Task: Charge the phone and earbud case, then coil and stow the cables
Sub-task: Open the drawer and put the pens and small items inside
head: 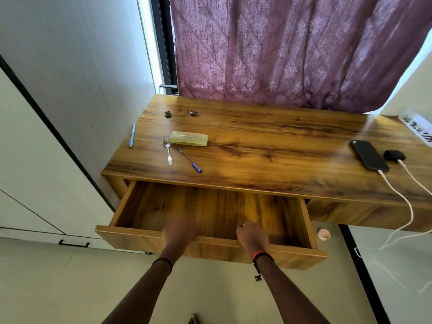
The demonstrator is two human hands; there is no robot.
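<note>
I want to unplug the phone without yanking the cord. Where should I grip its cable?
Pinch the white plug where it enters the phone's near end, coming from the desk's front edge. The phone lies flat with that end toward you and the cable trails off the edge, so pulling straight back along it likely frees it.

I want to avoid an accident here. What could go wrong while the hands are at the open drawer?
The two white cables hang off the wooden desk; a snag may pull down the black phone or black earbud case. The right hand curls its fingers over the open wooden drawer front and may be pinched on closing.
</note>
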